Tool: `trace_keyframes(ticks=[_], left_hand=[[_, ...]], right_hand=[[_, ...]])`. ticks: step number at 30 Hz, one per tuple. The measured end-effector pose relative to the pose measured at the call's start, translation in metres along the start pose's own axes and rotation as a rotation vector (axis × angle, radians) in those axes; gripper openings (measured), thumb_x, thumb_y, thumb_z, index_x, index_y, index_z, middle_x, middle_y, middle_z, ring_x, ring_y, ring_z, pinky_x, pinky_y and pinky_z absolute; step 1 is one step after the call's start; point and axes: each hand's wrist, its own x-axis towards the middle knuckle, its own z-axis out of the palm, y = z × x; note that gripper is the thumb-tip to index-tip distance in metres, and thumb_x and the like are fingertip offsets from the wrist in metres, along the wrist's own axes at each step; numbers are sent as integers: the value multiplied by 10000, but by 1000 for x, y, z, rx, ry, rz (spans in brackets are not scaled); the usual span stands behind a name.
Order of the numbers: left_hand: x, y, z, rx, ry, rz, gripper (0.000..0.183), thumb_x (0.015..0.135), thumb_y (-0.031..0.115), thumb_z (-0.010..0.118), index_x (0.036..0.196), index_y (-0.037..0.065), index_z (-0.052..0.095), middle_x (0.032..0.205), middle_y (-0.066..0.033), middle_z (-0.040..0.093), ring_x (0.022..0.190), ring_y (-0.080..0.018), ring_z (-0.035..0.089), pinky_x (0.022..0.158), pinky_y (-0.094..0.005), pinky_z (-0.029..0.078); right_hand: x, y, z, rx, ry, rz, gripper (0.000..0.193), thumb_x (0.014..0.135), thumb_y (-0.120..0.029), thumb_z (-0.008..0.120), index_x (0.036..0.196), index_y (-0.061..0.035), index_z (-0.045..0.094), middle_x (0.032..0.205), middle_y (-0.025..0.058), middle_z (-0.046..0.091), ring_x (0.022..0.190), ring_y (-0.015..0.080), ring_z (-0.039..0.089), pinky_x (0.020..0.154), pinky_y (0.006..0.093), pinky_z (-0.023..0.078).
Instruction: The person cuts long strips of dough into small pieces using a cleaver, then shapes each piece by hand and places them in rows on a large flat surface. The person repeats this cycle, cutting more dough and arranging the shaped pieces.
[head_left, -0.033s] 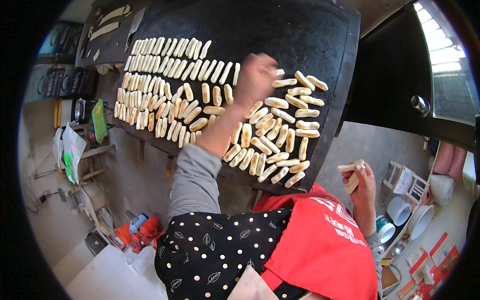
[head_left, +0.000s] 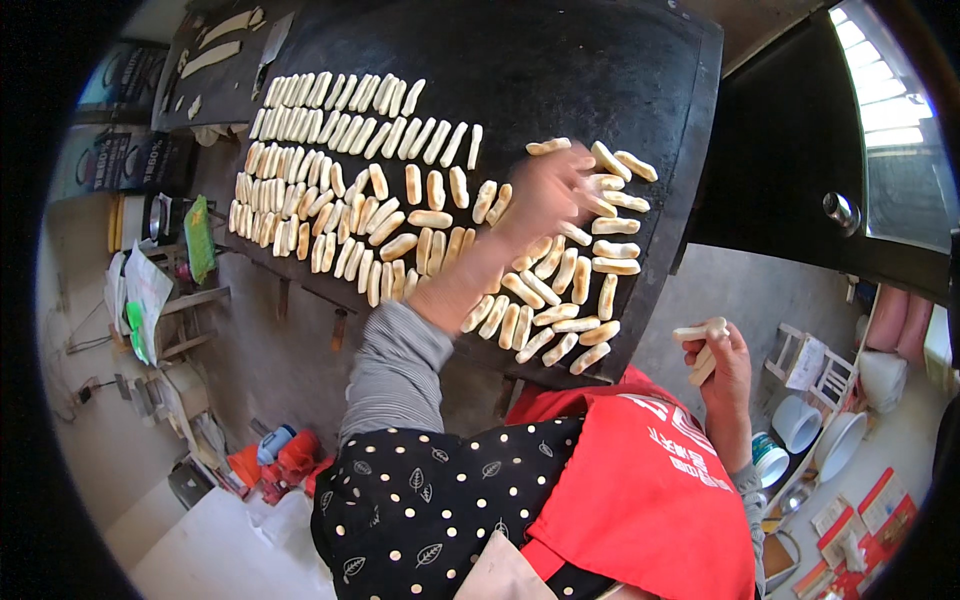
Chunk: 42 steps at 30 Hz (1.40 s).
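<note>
Over the right part of a black griddle point(head_left: 600, 75), my left hand point(head_left: 548, 195) reaches among short browned dough sticks point(head_left: 615, 250). Its fingers are smeared by motion, so I cannot tell whether they hold anything. A single pale stick point(head_left: 548, 146) lies just beyond that hand. Off the griddle's near right corner, my right hand point(head_left: 732, 365) is closed around pale dough sticks point(head_left: 702, 366), with one poking out between finger and thumb. To the left, neat rows of whiter sticks point(head_left: 345, 93) run across the far side, with browner, looser ones nearer me.
A dark board with dough strips point(head_left: 210, 60) and a flat blade point(head_left: 272, 42) adjoins the far left. At right hangs a black panel with a metal knob point(head_left: 840, 208). White basins point(head_left: 797, 422) stand beside a white rack point(head_left: 803, 358) at lower right.
My left hand has moved nearer and to the right over the browned sticks, uncovering sticks behind it. My right hand keeps its hold almost unmoved.
</note>
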Motion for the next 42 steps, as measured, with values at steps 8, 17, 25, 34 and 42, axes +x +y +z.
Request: trace_keyframes(ticks=[8, 17, 25, 34, 42], left_hand=[[-89, 35, 152, 143, -163, 111, 232, 753, 42, 624, 984, 33, 595, 828, -94, 539, 766, -225, 579, 675, -319, 472], [-14, 16, -9, 244, 479, 28, 117, 770, 34, 663, 883, 24, 639, 774, -38, 621, 671, -111, 600, 615, -257, 498], [57, 13, -177, 1116, 755, -181, 127, 699, 160, 648, 798, 102, 704, 836, -118, 681, 794, -307, 651, 708, -409, 506], [65, -1, -185, 1407, 717, -348, 207, 791, 175, 589, 957, 125, 701, 1002, -96, 671, 918, -301, 651, 790, -414, 520], [25, 13, -70, 1066, 599, 165, 184, 804, 155, 644, 951, 52, 601, 900, -123, 575, 850, -295, 599, 740, -410, 499]], right_hand=[[-1, 4, 12, -104, -98, -16, 212, 903, -208, 611, 1012, -27, 604, 874, 99, 673, 726, 147, 643, 606, 262, 499], [-7, -1, 5, -105, -29, 44, 221, 908, -188, 597, 1055, -23, 591, 916, 100, 657, 759, 161, 657, 582, 267, 499], [-2, 7, -8, -28, 2, 95, 203, 917, -184, 585, 1044, -26, 588, 884, 81, 648, 714, 153, 634, 576, 270, 494], [0, 10, -10, 14, 15, 124, 200, 918, -181, 580, 1052, -32, 585, 878, 81, 656, 710, 165, 640, 579, 283, 498], [0, 4, -7, 197, -73, 97, 281, 927, -155, 556, 1178, -35, 517, 960, 121, 651, 799, 204, 656, 654, 309, 534]])
